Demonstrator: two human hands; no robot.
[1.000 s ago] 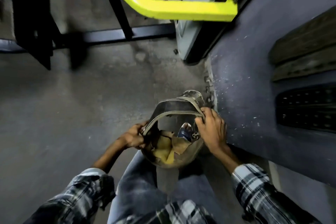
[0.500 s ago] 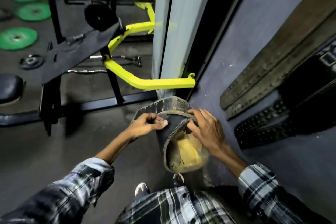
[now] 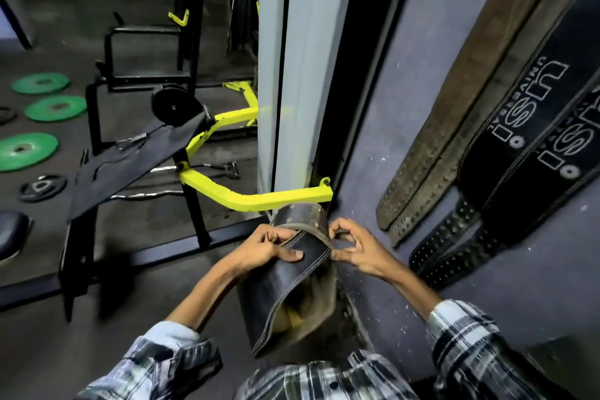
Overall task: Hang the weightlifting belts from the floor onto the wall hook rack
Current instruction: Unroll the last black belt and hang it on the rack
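I hold a curled black leather weightlifting belt (image 3: pixel 285 289) with white stitching in front of my chest, above the floor. My left hand (image 3: pixel 269 245) grips its upper left edge, thumb on the outer face. My right hand (image 3: pixel 355 247) pinches the belt's upper right end between thumb and fingers. On the blue-grey wall to the right hang a worn brown belt (image 3: pixel 454 114) and a black belt with white lettering (image 3: pixel 535 133). The hook rack itself is out of view above the frame.
A yellow and black gym machine frame (image 3: pixel 233 195) stands just ahead, against a pale pillar (image 3: pixel 298 75). Green weight plates (image 3: pixel 26 151) and a black plate (image 3: pixel 42 187) lie on the dark floor to the left. A black bench pad (image 3: pixel 136 156) slants across.
I have risen from a crouch, lifting the belt off the floor. The view has tilted up so the hanging belts and the machine now show. Both hands have shifted along the belt's top edge.
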